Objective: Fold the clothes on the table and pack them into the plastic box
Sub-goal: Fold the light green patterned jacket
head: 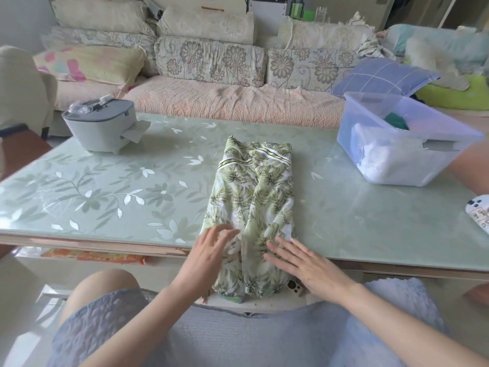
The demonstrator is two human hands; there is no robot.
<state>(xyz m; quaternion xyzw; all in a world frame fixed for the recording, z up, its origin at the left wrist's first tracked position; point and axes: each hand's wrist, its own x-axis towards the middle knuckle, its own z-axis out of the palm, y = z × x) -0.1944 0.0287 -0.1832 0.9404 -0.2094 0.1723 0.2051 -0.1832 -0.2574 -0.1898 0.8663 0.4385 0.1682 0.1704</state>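
Both forearms reach forward; left hand and right hand lie flat, fingers spread, on the leaf-print garment draped over the table edge; plastic box far right.

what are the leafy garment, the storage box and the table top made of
Leaf-print garment: thin woven fabric, perhaps cotton or rayon; it creases softly and looks matte.
Storage box: translucent plastic; clothes show through its walls.
Table top: probably glass or a clear glossy cover over a leaf pattern; it reflects light.
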